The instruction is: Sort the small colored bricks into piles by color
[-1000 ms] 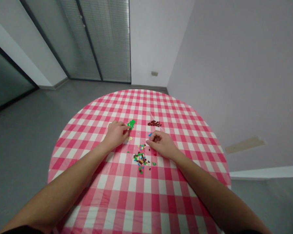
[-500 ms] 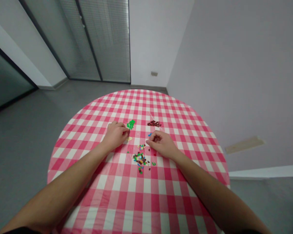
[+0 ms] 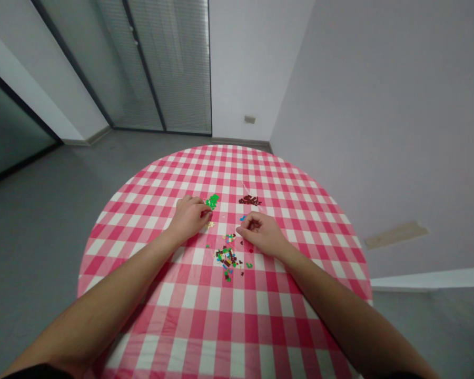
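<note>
My left hand (image 3: 191, 216) rests beside a pile of small green pieces (image 3: 212, 201), thumb and fingertips pinched together. Anything between them is too small to make out. A few pale yellow pieces (image 3: 210, 225) lie just under those fingertips. Curled into a pinch, my right hand (image 3: 264, 232) is over the table near some blue pieces (image 3: 243, 218), partly hidden behind its fingers. What it holds, if anything, does not show. Between my forearms lies a mixed heap of tiny building-block-like pieces (image 3: 226, 258) in green, brown, yellow and blue.
A pile of dark brown pieces (image 3: 249, 200) lies beyond my right hand. Single red (image 3: 251, 251) and green (image 3: 249, 266) pieces lie right of the heap. A pink-and-white checked cloth (image 3: 229, 168) covers the round table. A wall (image 3: 398, 131) stands on the right.
My left fingertips have shifted very slightly right and towards me, beside the green pile. My right hand and the piles look unchanged.
</note>
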`<state>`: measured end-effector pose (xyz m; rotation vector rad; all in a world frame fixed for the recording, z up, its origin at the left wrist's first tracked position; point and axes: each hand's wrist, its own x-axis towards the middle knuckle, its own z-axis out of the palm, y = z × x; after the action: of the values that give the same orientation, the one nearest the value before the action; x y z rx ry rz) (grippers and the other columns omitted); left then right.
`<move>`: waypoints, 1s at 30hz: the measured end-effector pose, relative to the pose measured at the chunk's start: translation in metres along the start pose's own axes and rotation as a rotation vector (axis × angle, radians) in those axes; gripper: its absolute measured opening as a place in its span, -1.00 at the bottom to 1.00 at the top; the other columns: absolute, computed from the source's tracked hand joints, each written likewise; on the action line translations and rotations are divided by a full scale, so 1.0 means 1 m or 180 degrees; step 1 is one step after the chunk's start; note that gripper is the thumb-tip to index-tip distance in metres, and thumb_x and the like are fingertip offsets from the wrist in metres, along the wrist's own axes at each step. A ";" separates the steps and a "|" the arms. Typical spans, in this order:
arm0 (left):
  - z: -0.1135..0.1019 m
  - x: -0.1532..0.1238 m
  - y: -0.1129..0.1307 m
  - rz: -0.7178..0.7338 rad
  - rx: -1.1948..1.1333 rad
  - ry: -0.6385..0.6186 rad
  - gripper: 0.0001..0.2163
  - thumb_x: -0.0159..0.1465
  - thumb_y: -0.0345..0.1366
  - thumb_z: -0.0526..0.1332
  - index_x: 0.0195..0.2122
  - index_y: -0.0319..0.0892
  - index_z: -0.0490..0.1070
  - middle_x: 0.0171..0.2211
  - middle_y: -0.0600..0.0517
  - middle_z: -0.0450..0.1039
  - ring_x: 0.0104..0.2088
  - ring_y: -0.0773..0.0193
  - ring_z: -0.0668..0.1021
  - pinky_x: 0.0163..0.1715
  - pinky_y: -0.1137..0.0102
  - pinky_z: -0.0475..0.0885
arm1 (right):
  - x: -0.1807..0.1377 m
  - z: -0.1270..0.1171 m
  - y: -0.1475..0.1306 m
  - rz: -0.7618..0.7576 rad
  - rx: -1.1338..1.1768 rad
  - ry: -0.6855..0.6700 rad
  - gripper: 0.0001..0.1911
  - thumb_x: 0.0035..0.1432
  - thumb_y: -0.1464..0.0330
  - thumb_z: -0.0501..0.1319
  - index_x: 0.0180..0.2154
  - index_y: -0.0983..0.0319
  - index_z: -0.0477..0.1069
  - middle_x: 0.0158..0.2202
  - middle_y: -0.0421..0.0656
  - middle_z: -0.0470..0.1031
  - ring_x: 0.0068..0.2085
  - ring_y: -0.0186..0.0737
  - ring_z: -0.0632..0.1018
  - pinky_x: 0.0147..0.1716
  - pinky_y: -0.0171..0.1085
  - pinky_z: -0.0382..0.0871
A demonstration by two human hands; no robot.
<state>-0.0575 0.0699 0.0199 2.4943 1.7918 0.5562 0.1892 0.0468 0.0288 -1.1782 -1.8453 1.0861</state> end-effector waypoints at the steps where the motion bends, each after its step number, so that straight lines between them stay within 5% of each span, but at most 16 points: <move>1: 0.000 0.000 0.000 -0.0019 -0.0002 -0.0012 -0.82 0.30 -0.25 0.21 -0.31 -0.10 0.62 -0.26 -0.08 0.56 -0.19 0.01 0.44 -0.23 0.20 0.20 | 0.000 0.000 0.000 0.0010 -0.0001 0.0007 -0.79 0.09 0.25 0.31 -0.45 0.20 0.35 -0.54 -0.23 0.42 -0.53 -0.33 0.42 -0.54 -0.34 0.26; 22: 0.008 0.002 -0.011 0.0038 0.0045 0.0034 -0.69 0.40 -0.32 0.05 -0.33 -0.07 0.59 -0.28 -0.06 0.57 -0.23 0.07 0.45 -0.23 0.20 0.20 | -0.001 0.003 -0.003 0.0002 -0.0058 0.0006 -0.82 0.06 0.30 0.31 -0.46 0.20 0.35 -0.56 -0.24 0.43 -0.54 -0.34 0.42 -0.54 -0.35 0.27; 30: 0.002 -0.001 -0.001 -0.0139 0.0077 0.0103 -0.81 0.31 -0.22 0.19 -0.33 -0.11 0.59 -0.30 -0.07 0.58 -0.22 0.03 0.45 -0.22 0.19 0.21 | -0.001 0.002 0.002 -0.0042 -0.0271 -0.0028 -0.84 0.10 0.31 0.30 -0.44 0.21 0.37 -0.54 -0.23 0.45 -0.52 -0.33 0.42 -0.52 -0.35 0.27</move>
<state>-0.0579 0.0693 0.0179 2.4688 1.8705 0.5793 0.1884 0.0459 0.0255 -1.2097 -1.9202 1.0156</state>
